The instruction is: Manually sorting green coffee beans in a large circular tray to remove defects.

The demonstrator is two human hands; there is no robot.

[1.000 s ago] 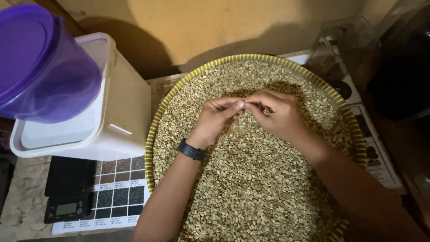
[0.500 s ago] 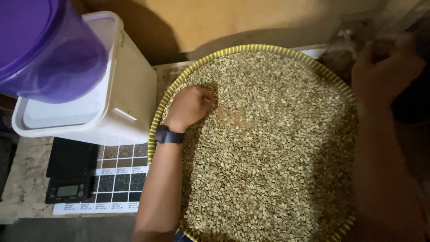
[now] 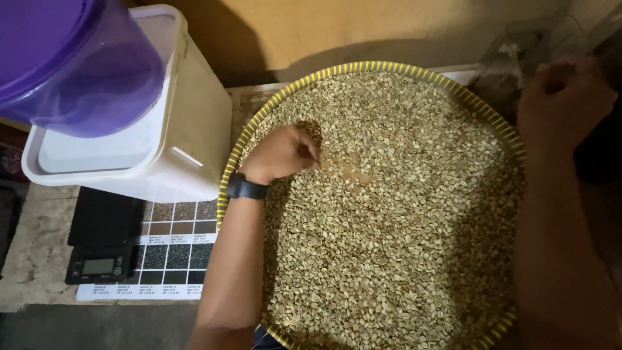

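Saw left hand down on the pale beans at about 10 o'clock of the round yellow-rimmed tray. Found fingertips drawn together in a narrow pinch, pointing toward 3 o'clock, right beside a thin bare patch in the heap. Could not tell whether a single bean sat between them.

Judged the picking best done with a light pinch: lifting one bean at a time, brushing neighbours aside flat rather than digging, keeping the heap inside the rim.

Noted left wrist low and roughly level, forearm entering from 6 o'clock, black watch over the tray edge. Saw right hand raised off the tray at 2 o'clock, blurred, curled into a loose fist near a clear container; could not tell what, if anything, was held.

Logged white bin with purple tub on top at 9 o'clock, black scale and sample chart at 8 o'clock.
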